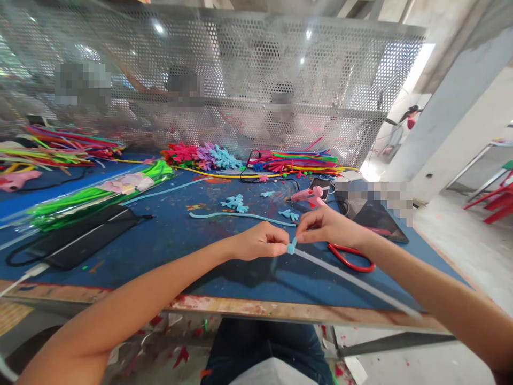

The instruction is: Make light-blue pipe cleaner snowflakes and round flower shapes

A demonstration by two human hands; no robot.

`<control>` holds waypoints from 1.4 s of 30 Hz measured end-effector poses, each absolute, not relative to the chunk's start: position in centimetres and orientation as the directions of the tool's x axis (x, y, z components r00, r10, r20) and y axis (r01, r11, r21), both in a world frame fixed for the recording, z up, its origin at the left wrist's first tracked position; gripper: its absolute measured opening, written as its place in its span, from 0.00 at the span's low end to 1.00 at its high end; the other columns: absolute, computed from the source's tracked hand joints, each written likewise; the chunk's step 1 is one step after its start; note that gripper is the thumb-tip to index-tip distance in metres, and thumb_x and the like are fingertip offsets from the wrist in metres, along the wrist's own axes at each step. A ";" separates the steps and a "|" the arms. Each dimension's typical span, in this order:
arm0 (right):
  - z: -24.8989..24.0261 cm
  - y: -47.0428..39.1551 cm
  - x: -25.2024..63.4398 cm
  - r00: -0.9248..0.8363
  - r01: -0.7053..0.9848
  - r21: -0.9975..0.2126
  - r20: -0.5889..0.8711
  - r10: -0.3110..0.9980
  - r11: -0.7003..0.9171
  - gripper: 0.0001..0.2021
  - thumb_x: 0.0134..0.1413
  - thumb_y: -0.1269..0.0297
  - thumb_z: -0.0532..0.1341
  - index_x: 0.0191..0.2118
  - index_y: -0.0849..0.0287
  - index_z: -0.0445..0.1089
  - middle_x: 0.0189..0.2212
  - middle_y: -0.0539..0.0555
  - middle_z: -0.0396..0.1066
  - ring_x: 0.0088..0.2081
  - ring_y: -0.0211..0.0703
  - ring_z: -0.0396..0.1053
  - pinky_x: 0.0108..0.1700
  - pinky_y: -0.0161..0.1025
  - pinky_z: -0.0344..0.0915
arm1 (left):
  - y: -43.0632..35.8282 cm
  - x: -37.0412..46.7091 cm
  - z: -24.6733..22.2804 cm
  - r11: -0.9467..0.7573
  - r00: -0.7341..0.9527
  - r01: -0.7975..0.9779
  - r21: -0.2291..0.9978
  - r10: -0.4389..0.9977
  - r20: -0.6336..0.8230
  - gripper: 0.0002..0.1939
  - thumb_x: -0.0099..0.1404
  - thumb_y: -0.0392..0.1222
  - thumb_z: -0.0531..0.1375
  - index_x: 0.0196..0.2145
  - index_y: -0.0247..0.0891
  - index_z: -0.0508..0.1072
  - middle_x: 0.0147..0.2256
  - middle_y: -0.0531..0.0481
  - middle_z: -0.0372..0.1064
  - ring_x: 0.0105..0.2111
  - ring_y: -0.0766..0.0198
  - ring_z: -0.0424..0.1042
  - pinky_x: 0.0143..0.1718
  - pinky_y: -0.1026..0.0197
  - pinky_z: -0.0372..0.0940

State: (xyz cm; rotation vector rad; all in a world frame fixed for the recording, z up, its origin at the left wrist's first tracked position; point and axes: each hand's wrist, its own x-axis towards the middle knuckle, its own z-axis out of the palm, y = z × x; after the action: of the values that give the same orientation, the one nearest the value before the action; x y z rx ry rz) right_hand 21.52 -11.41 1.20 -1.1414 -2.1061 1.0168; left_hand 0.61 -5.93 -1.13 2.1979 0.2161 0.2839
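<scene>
My left hand [260, 241] is closed, thumb and fingers pinching one end of a long, pale translucent stick [352, 279]. A short light-blue pipe cleaner [292, 247] is bent around the stick at that end. With thumb and forefinger my right hand [323, 224] pinches the pipe cleaner's upright tip. From the hands the stick slopes down to the right, beyond the table's front edge. Just behind lie a long light-blue pipe cleaner [240, 215] and small branched light-blue pieces [235, 203]. Red-handled scissors or pliers [352, 262] rest under my right forearm, their working end hidden.
A pink glue gun [306, 195] lies behind my right hand, near a dark tablet-like device [374, 214]. To the left are a black power bank [86, 235] and bagged green pipe cleaners [132, 184]. Coloured bundles [300, 160] line the back, before a perforated metal screen [240, 69].
</scene>
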 end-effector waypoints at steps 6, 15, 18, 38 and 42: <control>5.2 -12.9 20.3 -0.388 0.800 -0.325 0.362 0.848 0.505 0.07 0.47 0.67 0.61 0.22 0.56 0.74 0.21 0.50 0.72 0.32 0.45 0.69 0.38 0.40 0.60 | -5.0 1.0 -1.0 -0.887 0.818 0.277 0.369 0.419 0.393 0.13 0.57 0.39 0.51 0.17 0.35 0.61 0.18 0.55 0.52 0.21 0.70 0.53 0.24 0.65 0.47; -0.3 -12.7 16.9 0.018 0.503 -0.775 0.453 0.892 0.383 0.10 0.49 0.59 0.60 0.29 0.60 0.73 0.24 0.53 0.71 0.24 0.38 0.64 0.26 0.35 0.58 | -5.2 1.1 -1.6 -0.657 0.550 0.184 0.731 0.685 0.477 0.15 0.60 0.42 0.49 0.18 0.36 0.57 0.17 0.57 0.52 0.20 0.71 0.54 0.23 0.67 0.51; -1.6 -11.3 17.7 -0.083 0.216 -0.941 0.249 0.965 0.262 0.15 0.47 0.53 0.61 0.28 0.62 0.71 0.19 0.49 0.65 0.19 0.32 0.56 0.21 0.32 0.53 | -4.9 1.1 -1.9 -0.422 0.626 -0.044 0.905 0.694 0.354 0.13 0.59 0.43 0.49 0.19 0.36 0.58 0.16 0.58 0.52 0.17 0.71 0.54 0.22 0.67 0.54; 3.7 -13.7 17.5 -0.287 0.933 -0.029 0.539 0.792 0.358 0.09 0.53 0.66 0.56 0.29 0.58 0.74 0.29 0.57 0.73 0.32 0.44 0.69 0.35 0.38 0.60 | -5.5 0.9 -1.9 -0.779 0.628 0.291 0.555 0.593 0.503 0.15 0.59 0.40 0.50 0.17 0.35 0.57 0.17 0.57 0.48 0.20 0.72 0.50 0.24 0.66 0.46; 1.2 -14.3 16.8 -0.157 0.856 -0.267 0.682 0.714 0.443 0.10 0.55 0.65 0.55 0.34 0.59 0.74 0.28 0.55 0.73 0.30 0.41 0.69 0.35 0.37 0.62 | -6.2 1.0 -1.7 -0.622 0.520 0.154 0.768 0.711 0.473 0.16 0.61 0.43 0.49 0.18 0.35 0.58 0.17 0.57 0.51 0.20 0.71 0.53 0.23 0.67 0.49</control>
State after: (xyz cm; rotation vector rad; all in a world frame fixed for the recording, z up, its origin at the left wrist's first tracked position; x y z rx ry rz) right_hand 16.76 -14.26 1.18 -1.3217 -1.9206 -0.2309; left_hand 1.03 -6.21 -1.69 2.0876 0.7011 1.0643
